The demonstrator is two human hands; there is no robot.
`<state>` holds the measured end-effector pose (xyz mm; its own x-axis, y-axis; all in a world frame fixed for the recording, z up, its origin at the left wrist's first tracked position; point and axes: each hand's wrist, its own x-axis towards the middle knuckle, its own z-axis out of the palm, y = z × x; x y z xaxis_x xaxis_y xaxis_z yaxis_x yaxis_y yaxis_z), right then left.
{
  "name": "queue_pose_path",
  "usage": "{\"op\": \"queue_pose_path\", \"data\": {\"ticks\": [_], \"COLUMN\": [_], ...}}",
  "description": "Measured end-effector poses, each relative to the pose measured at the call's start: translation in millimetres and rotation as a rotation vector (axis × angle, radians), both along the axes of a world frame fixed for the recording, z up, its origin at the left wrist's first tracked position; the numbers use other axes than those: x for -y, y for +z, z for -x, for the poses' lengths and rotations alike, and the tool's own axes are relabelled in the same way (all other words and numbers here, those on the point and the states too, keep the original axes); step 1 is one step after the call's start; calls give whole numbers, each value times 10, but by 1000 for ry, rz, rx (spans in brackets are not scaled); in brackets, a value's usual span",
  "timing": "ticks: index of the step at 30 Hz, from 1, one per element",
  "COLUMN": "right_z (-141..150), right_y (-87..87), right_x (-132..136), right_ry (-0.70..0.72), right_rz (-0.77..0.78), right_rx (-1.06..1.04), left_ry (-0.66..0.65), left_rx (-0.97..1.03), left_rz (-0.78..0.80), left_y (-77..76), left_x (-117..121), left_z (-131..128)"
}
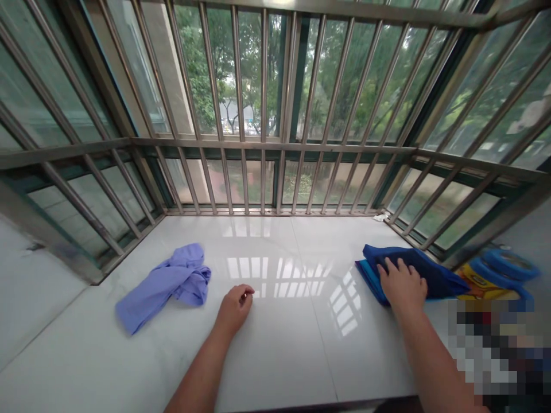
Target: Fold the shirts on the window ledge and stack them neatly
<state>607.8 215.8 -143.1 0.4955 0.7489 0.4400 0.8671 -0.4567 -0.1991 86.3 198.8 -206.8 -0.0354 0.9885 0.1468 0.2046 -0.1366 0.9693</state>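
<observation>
On the right side of the white tiled sill, my right hand [403,284] lies on a stack of folded dark blue cloth [430,269], fingers spread over its top. A brighter blue-teal layer shows at the stack's left edge. My left hand [236,305] is over the middle of the sill with its fingers curled in, and I see nothing in it. To its left, apart from it, a lavender piece of clothing [166,281] lies crumpled and twisted, one end flat toward me. What kind of garment it is does not show.
Metal window bars [262,146] enclose the sill [275,344] at the back and both sides. A blurred blue-lidded container [491,272] with a yellow label stands at the far right. Below it, part of the view is pixelated. A small white scrap [380,218] sits at the back right corner.
</observation>
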Motion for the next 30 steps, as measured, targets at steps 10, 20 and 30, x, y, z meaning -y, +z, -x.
{"op": "queue_pose_path", "data": {"ticks": [10,20,30], "right_z": [1118,3234,2962], "right_y": [-86,-301,-472], "right_x": [254,503,211], "right_ry": [609,1303,883], "right_rz": [-304,47,24], "right_rx": [-179,-537,-1070], "left_ry": [-414,-227,-327], "left_rx": [793,853,843], "left_rz": [540,598,609], "left_y": [115,115,123], "left_x": [32,-33,5], "left_z": [80,78,71]}}
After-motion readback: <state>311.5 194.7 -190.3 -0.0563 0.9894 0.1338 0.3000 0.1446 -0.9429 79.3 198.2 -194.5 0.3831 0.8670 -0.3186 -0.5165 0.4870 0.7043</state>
